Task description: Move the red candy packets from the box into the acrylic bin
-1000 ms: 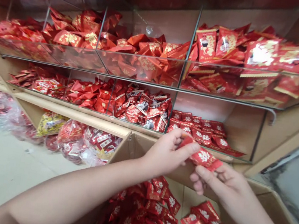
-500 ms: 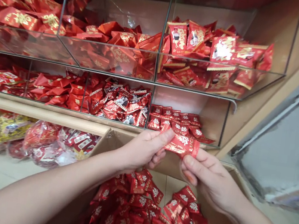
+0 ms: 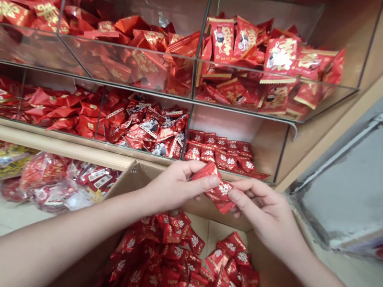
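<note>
My left hand (image 3: 177,185) and right hand (image 3: 269,214) are close, pinching one red packet (image 3: 221,196) between them; it slants down from left to right; more packets (image 3: 223,159) sit just past my hands; the box (image 3: 146,172) is below them.

So the left hand (image 3: 181,185) and right hand (image 3: 257,207) are both pinching one red packet (image 3: 219,189). Right below them there's a cardboard box (image 3: 231,216) with loads more red packets (image 3: 171,271), and shelves (image 3: 117,153) of red sweets-style packs sit just beyond.
</note>
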The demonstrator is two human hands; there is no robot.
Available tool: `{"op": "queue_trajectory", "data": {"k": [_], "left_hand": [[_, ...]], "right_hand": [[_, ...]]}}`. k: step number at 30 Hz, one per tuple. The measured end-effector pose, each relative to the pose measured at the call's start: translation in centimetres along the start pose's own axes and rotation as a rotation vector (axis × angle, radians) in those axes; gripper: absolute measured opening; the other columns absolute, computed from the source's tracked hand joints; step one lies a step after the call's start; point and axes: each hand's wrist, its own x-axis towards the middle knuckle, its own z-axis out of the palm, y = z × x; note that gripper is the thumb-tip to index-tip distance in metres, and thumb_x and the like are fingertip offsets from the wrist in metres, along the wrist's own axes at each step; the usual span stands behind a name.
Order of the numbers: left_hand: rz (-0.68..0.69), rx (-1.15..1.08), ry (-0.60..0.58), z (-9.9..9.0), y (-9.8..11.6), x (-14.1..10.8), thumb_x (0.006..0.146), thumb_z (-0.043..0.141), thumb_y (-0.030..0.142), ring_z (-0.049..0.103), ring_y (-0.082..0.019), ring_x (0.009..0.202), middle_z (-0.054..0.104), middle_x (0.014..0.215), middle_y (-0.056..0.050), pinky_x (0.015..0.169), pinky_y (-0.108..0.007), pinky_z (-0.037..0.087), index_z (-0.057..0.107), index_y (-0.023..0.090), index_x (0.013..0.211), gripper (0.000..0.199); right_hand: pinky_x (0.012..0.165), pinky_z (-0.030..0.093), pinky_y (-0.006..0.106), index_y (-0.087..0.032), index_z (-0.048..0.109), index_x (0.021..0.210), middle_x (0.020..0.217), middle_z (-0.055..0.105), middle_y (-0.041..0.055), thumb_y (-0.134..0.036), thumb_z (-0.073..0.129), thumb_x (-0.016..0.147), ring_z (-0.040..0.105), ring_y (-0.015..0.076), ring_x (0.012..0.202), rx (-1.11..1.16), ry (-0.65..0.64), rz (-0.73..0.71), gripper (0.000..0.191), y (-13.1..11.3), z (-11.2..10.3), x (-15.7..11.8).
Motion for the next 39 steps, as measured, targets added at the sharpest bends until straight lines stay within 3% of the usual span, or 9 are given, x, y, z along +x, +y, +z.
{"op": "queue_trajectory", "data": {"k": [5, 15, 19, 24, 26, 30, 32, 35, 39], "left_hand": [[-0.019, -0.055, 0.097, 0.1, 0.3, -0.1, 0.075, 0.057, 0.03, 0.049, -0.008, 0.06, 0.059, 0.064, 0.0, 0.059, -0.02, 0.039, 0.064, 0.012, 0.071, 0.02], [-0.046, -0.398, 0.13, 0.8, 0.4, -0.2, 0.075, 0.057, 0.032, 0.053, -0.01, 0.065, 0.06, 0.066, -0.001, 0.068, -0.023, 0.042, 0.064, 0.013, 0.072, 0.02], [-0.123, -0.428, 0.175, 1.0, 0.6, -0.1, 0.074, 0.059, 0.032, 0.054, -0.009, 0.071, 0.059, 0.085, -0.001, 0.07, -0.024, 0.043, 0.058, 0.019, 0.098, 0.027], [-0.238, -0.56, 0.131, 1.5, 0.7, -0.3, 0.073, 0.061, 0.025, 0.057, -0.009, 0.066, 0.057, 0.074, 0.001, 0.07, -0.027, 0.045, 0.041, 0.02, 0.111, 0.043], [-0.196, -0.469, 0.17, 1.5, 0.6, -0.4, 0.069, 0.063, 0.014, 0.056, -0.008, 0.064, 0.058, 0.073, 0.002, 0.068, -0.024, 0.045, 0.038, 0.019, 0.114, 0.051], [-0.105, -0.363, 0.079, 1.3, 0.2, -0.3, 0.069, 0.061, 0.009, 0.058, -0.01, 0.075, 0.062, 0.083, -0.001, 0.074, -0.025, 0.045, 0.038, 0.019, 0.115, 0.052], [-0.08, -0.342, 0.037, 1.3, 0.2, -0.3, 0.069, 0.062, 0.01, 0.059, -0.011, 0.077, 0.062, 0.087, -0.002, 0.075, -0.026, 0.046, 0.037, 0.019, 0.116, 0.054], [-0.104, -0.312, 0.085, 1.4, 0.4, -0.4, 0.068, 0.063, 0.012, 0.059, -0.011, 0.074, 0.063, 0.089, -0.003, 0.072, -0.027, 0.047, 0.042, 0.018, 0.112, 0.049], [-0.21, -0.245, 0.112, 1.2, 0.7, -0.4, 0.071, 0.061, 0.024, 0.058, -0.011, 0.062, 0.062, 0.07, -0.001, 0.06, -0.024, 0.047, 0.058, 0.013, 0.081, 0.015]], "right_hand": [[0.049, 0.038, 0.023, -0.018, 0.057, 0.07, 0.06, 0.054, -0.0009, -0.036, 0.055, 0.076, 0.046, 0.0098, 0.053, -0.187, -0.006, -0.041, 0.019, 0.5, 0.0, -0.3], [0.053, 0.039, 0.025, -0.019, 0.052, 0.065, 0.063, 0.056, 0.0013, -0.029, 0.05, 0.081, 0.05, 0.0123, 0.059, -0.3, 0.017, -0.273, 0.019, -0.7, -0.1, -0.7], [0.054, 0.037, 0.026, -0.019, 0.052, 0.064, 0.059, 0.055, 0.0022, -0.022, 0.053, 0.079, 0.049, 0.0128, 0.056, -0.669, 0.072, -0.526, 0.015, 0.1, -0.9, -0.5], [0.056, 0.035, 0.031, -0.02, 0.056, 0.069, 0.061, 0.057, 0.0032, -0.019, 0.055, 0.077, 0.046, 0.0155, 0.059, -0.933, -0.103, -0.785, 0.008, 0.7, -0.9, -0.9], [0.058, 0.037, 0.03, -0.019, 0.056, 0.075, 0.065, 0.057, 0.0031, -0.022, 0.058, 0.075, 0.048, 0.0155, 0.062, -0.799, -0.088, -0.725, 0.003, 0.6, -0.5, -1.1], [0.06, 0.043, 0.028, -0.02, 0.053, 0.091, 0.078, 0.057, 0.0032, -0.03, 0.057, 0.076, 0.053, 0.0139, 0.067, -0.378, 0.114, -0.255, 0.019, 0.4, 0.2, -0.8], [0.054, 0.042, 0.026, -0.02, 0.055, 0.085, 0.072, 0.057, 0.001, -0.035, 0.053, 0.078, 0.052, 0.012, 0.06, -0.227, 0.065, -0.074, 0.017, 0.6, 0.3, -0.4], [0.05, 0.038, 0.024, -0.019, 0.054, 0.065, 0.06, 0.053, -0.0017, -0.038, 0.054, 0.077, 0.046, 0.0104, 0.052, -0.161, -0.016, 0.003, 0.022, 0.8, 0.2, -0.2], [0.055, 0.039, 0.026, -0.019, 0.056, 0.067, 0.063, 0.055, -0.0005, -0.037, 0.055, 0.076, 0.049, 0.0125, 0.059, -0.187, -0.04, -0.01, 0.021, 0.9, 0.3, -0.6]]}}
